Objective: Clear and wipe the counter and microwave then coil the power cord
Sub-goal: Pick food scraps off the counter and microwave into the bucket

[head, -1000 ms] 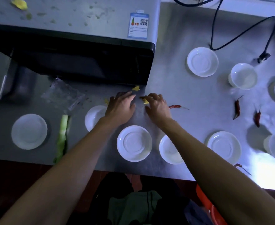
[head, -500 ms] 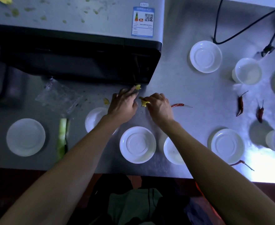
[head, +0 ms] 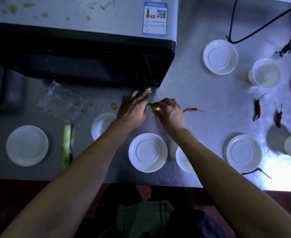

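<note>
A microwave (head: 83, 31) with food scraps on its top stands at the back left of the steel counter (head: 201, 103). My left hand (head: 132, 110) reaches toward its front corner, fingertips at a small yellow scrap (head: 149, 90). Curled just right of it, my right hand (head: 170, 112) pinches other yellow scraps (head: 155, 109). The black power cord (head: 261, 30) loops at the back right, its plug (head: 286, 49) lying on the counter.
Several white plates, such as the plate (head: 147, 152) under my wrists, and white cups (head: 265, 73) dot the counter. Dried red chilies (head: 257, 108) lie right, one chili (head: 191, 109) beside my right hand. A green stalk (head: 67, 148), plastic bag (head: 62, 100) and yellow scrap (head: 113, 106) lie left.
My left hand has stretched forward to the yellow scrap under the microwave's corner. My right hand has stayed put, still pinching its scraps. The view shifted slightly.
</note>
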The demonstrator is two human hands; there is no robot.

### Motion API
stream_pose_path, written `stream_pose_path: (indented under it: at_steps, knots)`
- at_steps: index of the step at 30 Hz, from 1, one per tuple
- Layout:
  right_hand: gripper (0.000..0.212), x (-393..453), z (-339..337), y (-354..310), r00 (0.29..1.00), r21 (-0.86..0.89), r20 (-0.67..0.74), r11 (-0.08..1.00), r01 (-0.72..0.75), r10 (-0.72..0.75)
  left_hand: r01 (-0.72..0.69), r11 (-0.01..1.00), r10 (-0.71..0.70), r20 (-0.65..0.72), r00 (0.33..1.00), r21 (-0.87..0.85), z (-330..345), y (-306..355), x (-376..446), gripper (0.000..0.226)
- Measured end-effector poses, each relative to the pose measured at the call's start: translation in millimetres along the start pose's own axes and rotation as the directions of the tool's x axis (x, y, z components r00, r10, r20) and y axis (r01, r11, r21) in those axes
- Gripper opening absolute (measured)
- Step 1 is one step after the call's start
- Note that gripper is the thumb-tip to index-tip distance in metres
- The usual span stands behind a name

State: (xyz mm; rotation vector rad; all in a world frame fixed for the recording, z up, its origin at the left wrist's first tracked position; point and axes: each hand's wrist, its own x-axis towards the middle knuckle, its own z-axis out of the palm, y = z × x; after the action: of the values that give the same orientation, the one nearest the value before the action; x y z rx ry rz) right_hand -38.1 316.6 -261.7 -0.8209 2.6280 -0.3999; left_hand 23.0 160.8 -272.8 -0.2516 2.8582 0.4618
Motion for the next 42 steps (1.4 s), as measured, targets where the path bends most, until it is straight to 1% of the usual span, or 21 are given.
stream_pose_path:
  at_steps: [2,5,8,12,18,23,26,29,33,36,38,42]
  knots:
    - [0.025,0,0,1,1.0,-0.014,0.0,1.0,0.008,-0.008,-0.012,1.0,0.013,-0.009,1.0,0.019,0,0,0,0.046]
    - [0.025,0,1,2,1.0,-0.039,0.003,0.999,0.017,-0.017,-0.019,1.0,0.019,-0.037,0.999,0.014,0,0,-1,0.049]
    - [0.026,1,2,2,1.0,-0.055,0.015,0.998,0.01,-0.009,-0.001,1.0,0.0,-0.069,0.998,-0.021,-2,2,0,0.048]
    - [0.028,1,3,4,0.999,-0.084,0.038,0.996,0.026,-0.023,0.033,0.997,-0.038,-0.077,0.996,-0.062,-1,4,0,0.046]
    - [0.028,3,3,6,0.997,-0.084,0.053,0.995,0.057,-0.052,0.059,0.998,-0.061,-0.086,0.994,-0.029,1,2,5,0.033]
    - [0.03,1,4,6,0.997,-0.086,0.056,0.994,0.064,-0.059,0.053,0.997,-0.058,-0.089,0.994,-0.06,2,0,7,0.019]
    - [0.031,4,3,6,0.995,-0.107,0.078,0.991,0.077,-0.069,0.053,0.995,-0.059,-0.082,0.995,-0.08,1,-1,6,0.02]
    - [0.031,4,3,4,0.993,-0.133,0.09,0.987,0.091,-0.08,0.061,0.994,-0.067,-0.065,0.996,-0.09,-1,1,6,0.031]
    - [0.03,3,5,1,0.994,-0.15,0.088,0.985,0.083,-0.071,0.069,0.993,-0.073,-0.035,0.997,-0.092,-2,1,6,0.018]
    - [0.028,1,6,-1,0.996,-0.115,0.078,0.992,0.057,-0.048,0.044,0.993,-0.05,-0.046,0.998,-0.113,-3,0,3,0.013]
    - [0.025,-4,4,-2,0.999,-0.055,0.053,0.998,0.014,-0.011,0.019,0.992,-0.026,-0.055,0.998,-0.122,-4,-3,0,0.011]
    - [0.017,-19,-2,3,0.989,0.108,-0.094,0.989,-0.1,0.11,-0.006,0.99,-0.003,-0.065,0.998,-0.141,-7,-10,-3,0.011]
